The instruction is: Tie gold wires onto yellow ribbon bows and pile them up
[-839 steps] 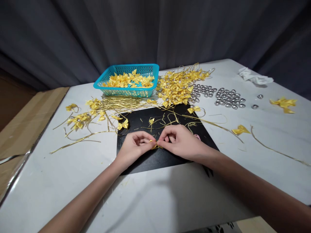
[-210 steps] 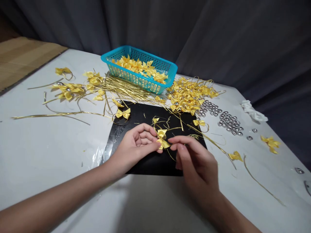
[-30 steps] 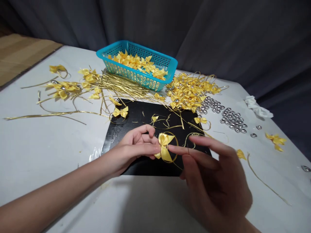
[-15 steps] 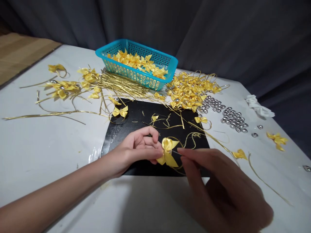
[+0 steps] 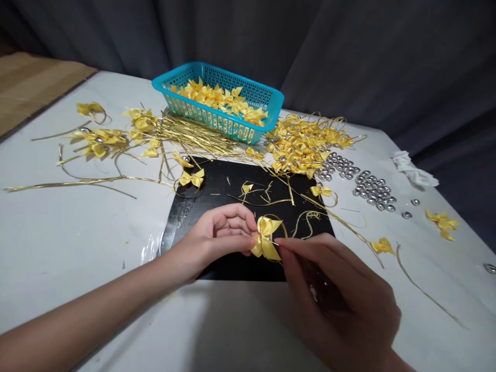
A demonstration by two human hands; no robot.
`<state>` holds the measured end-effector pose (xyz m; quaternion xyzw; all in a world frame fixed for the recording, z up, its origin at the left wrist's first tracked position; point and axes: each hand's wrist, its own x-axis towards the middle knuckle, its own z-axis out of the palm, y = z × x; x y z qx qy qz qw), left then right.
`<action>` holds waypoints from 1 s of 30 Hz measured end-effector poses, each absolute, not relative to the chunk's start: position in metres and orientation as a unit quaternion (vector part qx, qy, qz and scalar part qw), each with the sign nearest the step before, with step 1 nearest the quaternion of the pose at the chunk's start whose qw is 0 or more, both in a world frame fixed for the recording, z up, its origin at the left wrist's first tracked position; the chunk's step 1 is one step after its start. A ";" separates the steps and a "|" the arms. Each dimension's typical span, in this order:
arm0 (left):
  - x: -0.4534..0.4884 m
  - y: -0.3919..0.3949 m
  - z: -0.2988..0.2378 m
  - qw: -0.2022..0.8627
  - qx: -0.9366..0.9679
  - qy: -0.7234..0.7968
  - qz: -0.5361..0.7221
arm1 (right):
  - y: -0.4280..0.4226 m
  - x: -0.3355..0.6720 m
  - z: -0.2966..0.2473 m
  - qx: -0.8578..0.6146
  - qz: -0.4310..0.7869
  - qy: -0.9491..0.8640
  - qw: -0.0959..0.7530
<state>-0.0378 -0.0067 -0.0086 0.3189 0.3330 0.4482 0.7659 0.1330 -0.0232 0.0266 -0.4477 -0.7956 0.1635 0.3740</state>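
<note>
Over the black mat [image 5: 240,271], my left hand [image 5: 222,232] pinches a yellow ribbon bow [image 5: 267,237] between thumb and curled fingers. A loop of gold cord shows behind the bow. My right hand [image 5: 337,289] is closed, thumb and forefinger pinching a thin needle [image 5: 275,243] whose other end meets the middle of the bow. Something small and shiny [image 5: 313,293] shows within the right hand's curled fingers; I cannot make out what it is. The needle's tip is hidden by the ribbon.
Behind the mat stands a blue basket [image 5: 277,111] of yellow bows. Gold cords [image 5: 197,135] lie before it, with a heap of corded bows [image 5: 298,144] to the right. Silver beads [image 5: 374,191], a white crumpled cloth [image 5: 414,170] and loose bows [image 5: 442,223] lie farther right.
My right hand has moved left and slightly up, closer to the bow. The bow has turned slightly, and my left fingers have curled in closer to it.
</note>
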 end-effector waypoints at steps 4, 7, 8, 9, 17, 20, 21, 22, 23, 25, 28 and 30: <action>-0.037 -0.007 -0.007 0.762 0.330 0.337 0.443 | -0.021 0.133 0.025 -0.428 0.158 -0.810 0.368; -0.036 -0.007 -0.005 0.754 0.349 0.349 0.434 | -0.020 0.132 0.023 -0.420 0.148 -0.817 0.365; -0.036 -0.008 -0.004 0.756 0.348 0.353 0.428 | -0.019 0.132 0.023 -0.421 0.149 -0.817 0.364; -0.035 -0.008 -0.004 0.760 0.343 0.356 0.421 | -0.019 0.132 0.022 -0.423 0.152 -0.816 0.363; -0.031 -0.008 -0.008 0.740 0.346 0.399 0.417 | -0.020 0.131 0.021 -0.445 0.196 -0.781 0.391; -0.031 -0.008 -0.007 0.724 0.355 0.410 0.427 | -0.020 0.131 0.021 -0.440 0.193 -0.790 0.381; -0.031 -0.008 -0.007 0.720 0.359 0.412 0.428 | -0.020 0.131 0.021 -0.439 0.187 -0.794 0.376; -0.032 -0.008 -0.006 0.718 0.360 0.413 0.429 | -0.021 0.132 0.021 -0.439 0.181 -0.797 0.373; -0.032 -0.008 -0.006 0.719 0.359 0.412 0.430 | -0.021 0.132 0.021 -0.439 0.175 -0.799 0.372; -0.033 -0.007 -0.006 0.725 0.354 0.405 0.430 | -0.022 0.133 0.021 -0.441 0.170 -0.799 0.371; -0.034 -0.007 -0.005 0.736 0.348 0.394 0.427 | -0.023 0.134 0.020 -0.444 0.180 -0.795 0.372; -0.034 -0.007 -0.006 0.737 0.346 0.394 0.426 | -0.022 0.134 0.020 -0.446 0.185 -0.792 0.374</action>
